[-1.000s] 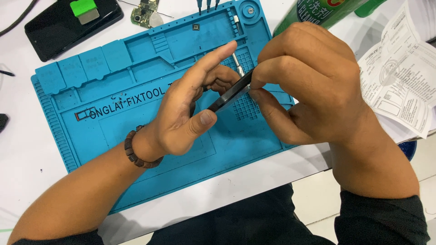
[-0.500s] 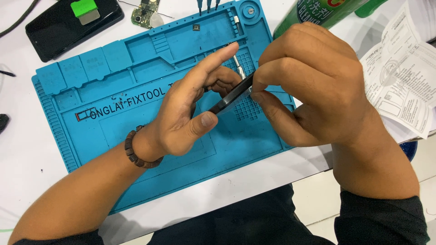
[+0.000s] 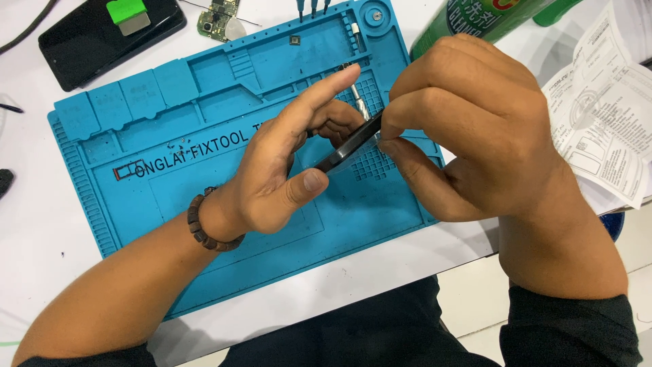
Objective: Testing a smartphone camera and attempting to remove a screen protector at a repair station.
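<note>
Phone (image 3: 348,151): dark, thin, held on edge above the blue mat (image 3: 204,177), between both hands.
Left hand (image 3: 285,170): closed on the phone's lower end, thumb under it, forefinger stretched along the top.
Right hand (image 3: 468,129): fingertips pinched narrow at the phone's upper edge; whether they hold a tool cannot be told.
Step, as judged: working the edge seam of the phone.
Next move calls for: a steady left grip and light, controlled force at the seam.
Nearby: second phone (image 3: 102,41), circuit board (image 3: 217,17), green can (image 3: 475,20), paper sheet (image 3: 604,115), screwdriver bit (image 3: 358,92).

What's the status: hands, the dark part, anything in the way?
Left hand and right hand both grip the thin dark part, edge-on above the blue mat. Nothing between the hands. Metal bit lies just behind.
</note>
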